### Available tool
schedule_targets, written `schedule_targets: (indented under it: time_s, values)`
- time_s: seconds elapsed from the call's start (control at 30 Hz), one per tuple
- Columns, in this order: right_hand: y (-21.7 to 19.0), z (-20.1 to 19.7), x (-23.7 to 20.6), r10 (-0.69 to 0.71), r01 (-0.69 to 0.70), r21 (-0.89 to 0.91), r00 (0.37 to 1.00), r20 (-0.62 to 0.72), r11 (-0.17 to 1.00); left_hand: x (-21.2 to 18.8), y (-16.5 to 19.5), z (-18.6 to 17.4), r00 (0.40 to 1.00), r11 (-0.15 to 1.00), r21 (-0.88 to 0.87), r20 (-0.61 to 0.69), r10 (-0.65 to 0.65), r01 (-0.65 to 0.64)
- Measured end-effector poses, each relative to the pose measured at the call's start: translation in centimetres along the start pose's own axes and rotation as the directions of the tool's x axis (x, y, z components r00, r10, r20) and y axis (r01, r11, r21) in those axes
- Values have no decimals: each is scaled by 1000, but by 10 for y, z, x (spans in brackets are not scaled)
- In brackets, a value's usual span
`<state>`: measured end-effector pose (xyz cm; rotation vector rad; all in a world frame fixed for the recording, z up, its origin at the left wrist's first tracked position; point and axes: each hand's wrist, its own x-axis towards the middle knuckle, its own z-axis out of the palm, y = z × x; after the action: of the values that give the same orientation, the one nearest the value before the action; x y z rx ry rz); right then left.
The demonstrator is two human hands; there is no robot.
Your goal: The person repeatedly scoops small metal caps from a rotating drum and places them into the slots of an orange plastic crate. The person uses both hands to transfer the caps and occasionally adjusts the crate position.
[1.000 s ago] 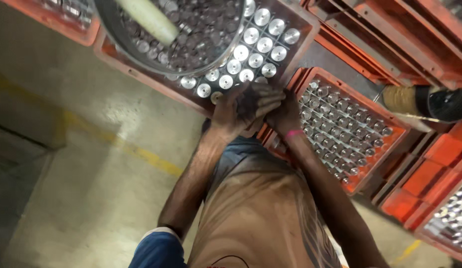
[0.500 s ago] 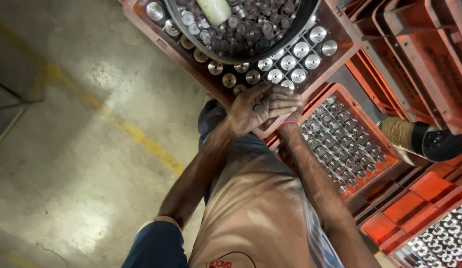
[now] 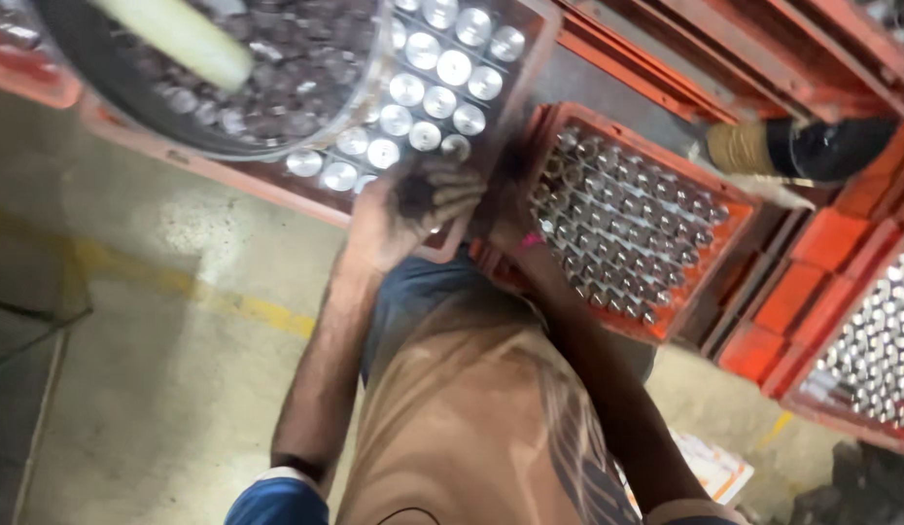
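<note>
HANDS: your left hand and right hand meet, fingers curled; grip contents blurred, cannot tell | PARTS: shiny metal cylinders fill the orange crate touching your fingertips | ADVICE: seat pieces upright, row by row.

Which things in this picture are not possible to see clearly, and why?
Head view only:
- Left hand and right hand: motion blur and shadow; whether they hold anything is unclear.
- Metal cylinders in the orange crate: partly covered by the round basin.
- Basin: cut off by the top edge.
</note>
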<state>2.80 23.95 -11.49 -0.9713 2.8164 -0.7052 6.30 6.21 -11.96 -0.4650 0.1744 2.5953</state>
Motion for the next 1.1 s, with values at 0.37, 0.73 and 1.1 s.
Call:
schedule_targets:
  time_s: [0.37,0.73,1.1]
  values:
    - [113,-57,-298,763,-725,303,463,-450,619,-3,7,5,993,997,81,-116,-7,17]
    - [155,-33,-372,477,-569,-158,786,-392,807,-2,15,-9,985,986,163,-175,-9,38]
    - [121,-29,-369,676,-795,-249,603,-425,553,2,-13,17,945,964,175,-226,238,-201]
